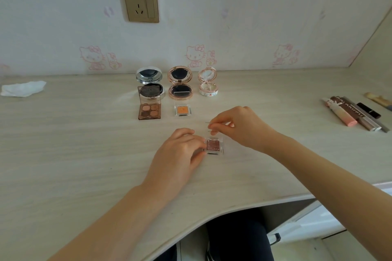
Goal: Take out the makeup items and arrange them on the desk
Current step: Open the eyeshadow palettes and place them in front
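Two hands work at desk (63, 144) centre, forearms angled in from lower corners. Left hand (180, 152), palm down, fingers curled, pinches base of small clear eyeshadow case (214, 146) resting on desk. Right hand (237, 127), wrist raised, pinches case's clear lid (212, 128), tilted open. Behind: orange single pan (182, 110), brown quad palette (149, 110), three open compacts near wall.

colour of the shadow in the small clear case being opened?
Glittery mauve-pink pan in the small clear square case, seen in the head view.
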The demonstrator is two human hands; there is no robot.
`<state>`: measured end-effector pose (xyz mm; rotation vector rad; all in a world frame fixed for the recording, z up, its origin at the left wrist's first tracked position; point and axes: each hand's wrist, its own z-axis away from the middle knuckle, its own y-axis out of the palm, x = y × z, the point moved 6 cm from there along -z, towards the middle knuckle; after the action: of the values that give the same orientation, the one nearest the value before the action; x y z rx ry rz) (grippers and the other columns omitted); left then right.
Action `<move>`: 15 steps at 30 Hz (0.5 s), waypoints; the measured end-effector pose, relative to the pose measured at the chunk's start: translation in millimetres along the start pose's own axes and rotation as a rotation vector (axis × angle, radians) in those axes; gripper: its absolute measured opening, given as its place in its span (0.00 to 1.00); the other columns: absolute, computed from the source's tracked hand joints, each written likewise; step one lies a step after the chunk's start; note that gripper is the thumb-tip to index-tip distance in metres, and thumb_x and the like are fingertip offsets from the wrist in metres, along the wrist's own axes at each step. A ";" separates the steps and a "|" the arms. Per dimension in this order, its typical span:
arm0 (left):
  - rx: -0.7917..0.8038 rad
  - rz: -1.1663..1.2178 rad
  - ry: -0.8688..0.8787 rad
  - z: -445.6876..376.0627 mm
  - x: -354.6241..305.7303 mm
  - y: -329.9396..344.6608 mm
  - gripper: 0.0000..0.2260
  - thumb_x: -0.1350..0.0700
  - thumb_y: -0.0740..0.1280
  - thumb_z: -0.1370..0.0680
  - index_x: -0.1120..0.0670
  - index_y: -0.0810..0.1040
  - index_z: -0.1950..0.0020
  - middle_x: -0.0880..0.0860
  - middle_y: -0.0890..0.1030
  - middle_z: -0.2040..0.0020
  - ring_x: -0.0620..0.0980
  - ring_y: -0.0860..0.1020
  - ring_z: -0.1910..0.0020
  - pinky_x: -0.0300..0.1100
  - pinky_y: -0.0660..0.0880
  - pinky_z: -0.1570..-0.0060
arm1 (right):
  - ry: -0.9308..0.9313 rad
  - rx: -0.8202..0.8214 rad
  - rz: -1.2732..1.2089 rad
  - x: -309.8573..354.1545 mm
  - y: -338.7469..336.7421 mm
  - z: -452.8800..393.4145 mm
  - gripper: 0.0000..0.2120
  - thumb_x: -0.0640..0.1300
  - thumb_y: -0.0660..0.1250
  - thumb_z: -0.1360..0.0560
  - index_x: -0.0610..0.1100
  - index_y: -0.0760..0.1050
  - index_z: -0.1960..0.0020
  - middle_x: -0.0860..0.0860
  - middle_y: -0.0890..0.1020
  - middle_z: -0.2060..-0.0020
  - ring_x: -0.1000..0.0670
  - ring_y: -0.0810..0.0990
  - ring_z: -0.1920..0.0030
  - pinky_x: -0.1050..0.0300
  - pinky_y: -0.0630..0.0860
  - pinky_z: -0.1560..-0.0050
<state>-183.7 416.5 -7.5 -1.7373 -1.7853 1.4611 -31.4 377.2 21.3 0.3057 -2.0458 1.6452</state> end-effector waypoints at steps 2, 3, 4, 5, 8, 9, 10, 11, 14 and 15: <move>-0.001 -0.001 0.006 0.4 -0.2 0.2 0.05 0.58 0.73 0.27 0.53 0.84 0.51 0.44 0.83 0.50 0.48 0.75 0.41 0.42 0.75 0.46 | 0.012 0.004 0.015 0.1 0.8 3.5 0.09 0.49 0.66 0.23 0.49 0.83 0.47 0.57 0.85 0.53 0.63 0.78 0.53 0.67 0.71 0.46; 0.000 -0.001 0.010 0.6 -0.4 0.2 0.06 0.58 0.73 0.27 0.53 0.84 0.51 0.44 0.83 0.50 0.47 0.75 0.42 0.42 0.75 0.46 | 0.026 -0.007 0.022 -0.6 1.5 6.7 0.12 0.50 0.66 0.23 0.49 0.81 0.42 0.56 0.84 0.50 0.61 0.78 0.50 0.68 0.71 0.46; 0.000 -0.002 0.014 0.9 -1.1 0.1 0.06 0.58 0.73 0.27 0.53 0.84 0.51 0.44 0.83 0.50 0.47 0.75 0.42 0.42 0.75 0.46 | 0.050 -0.037 0.018 -2.3 2.0 11.1 0.15 0.50 0.65 0.23 0.48 0.78 0.38 0.55 0.83 0.47 0.59 0.78 0.46 0.67 0.70 0.44; -0.001 -0.003 0.019 1.0 -1.9 0.0 0.06 0.58 0.73 0.27 0.53 0.84 0.51 0.44 0.83 0.50 0.46 0.75 0.42 0.41 0.75 0.46 | 0.082 -0.090 0.009 -4.0 2.0 17.1 0.17 0.50 0.65 0.23 0.48 0.75 0.35 0.55 0.82 0.45 0.56 0.78 0.44 0.64 0.71 0.42; -0.012 -0.013 0.019 1.1 -3.5 -0.5 0.06 0.57 0.74 0.28 0.54 0.83 0.51 0.44 0.82 0.51 0.45 0.75 0.44 0.41 0.75 0.47 | 0.167 -0.235 0.003 -4.7 6.9 41.2 0.21 0.49 0.64 0.22 0.47 0.69 0.31 0.53 0.80 0.42 0.51 0.75 0.39 0.54 0.72 0.40; -0.016 -0.019 0.011 1.0 -3.2 -0.8 0.07 0.57 0.74 0.28 0.54 0.83 0.51 0.44 0.82 0.52 0.45 0.74 0.44 0.40 0.74 0.48 | 0.186 -0.243 0.013 -3.6 12.2 49.6 0.22 0.50 0.64 0.22 0.47 0.68 0.30 0.53 0.79 0.40 0.50 0.74 0.37 0.54 0.72 0.40; -0.021 -0.023 0.001 0.6 -2.4 -1.0 0.07 0.56 0.74 0.28 0.54 0.83 0.51 0.45 0.82 0.52 0.45 0.74 0.45 0.40 0.74 0.48 | 0.200 -0.239 0.026 -2.4 17.7 57.4 0.24 0.51 0.64 0.23 0.47 0.67 0.29 0.52 0.78 0.39 0.50 0.73 0.36 0.54 0.72 0.39; -0.025 -0.022 -0.008 0.2 -1.4 -1.0 0.08 0.56 0.75 0.29 0.54 0.83 0.51 0.45 0.82 0.53 0.45 0.75 0.45 0.40 0.74 0.48 | 0.209 -0.236 0.043 -1.4 22.2 64.2 0.24 0.52 0.64 0.23 0.46 0.66 0.29 0.51 0.77 0.37 0.50 0.71 0.34 0.54 0.71 0.39; -0.016 -0.020 -0.017 0.1 -0.5 -0.4 0.09 0.55 0.75 0.28 0.54 0.84 0.50 0.45 0.83 0.52 0.46 0.75 0.45 0.40 0.74 0.47 | 0.179 -0.230 0.137 2.2 29.5 75.1 0.22 0.51 0.64 0.23 0.41 0.72 0.33 0.48 0.77 0.37 0.47 0.67 0.30 0.61 0.62 0.33; -0.012 -0.023 -0.014 0.3 -1.0 -0.2 0.09 0.55 0.74 0.28 0.54 0.84 0.49 0.45 0.83 0.51 0.46 0.75 0.44 0.40 0.74 0.47 | 0.163 -0.216 0.169 2.7 31.5 75.9 0.20 0.50 0.65 0.23 0.40 0.73 0.35 0.47 0.76 0.36 0.46 0.66 0.29 0.63 0.58 0.31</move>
<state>-183.8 415.6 -7.1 -1.7099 -1.8187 1.4605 -66.1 312.5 -15.5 -0.0751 -2.1468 1.4713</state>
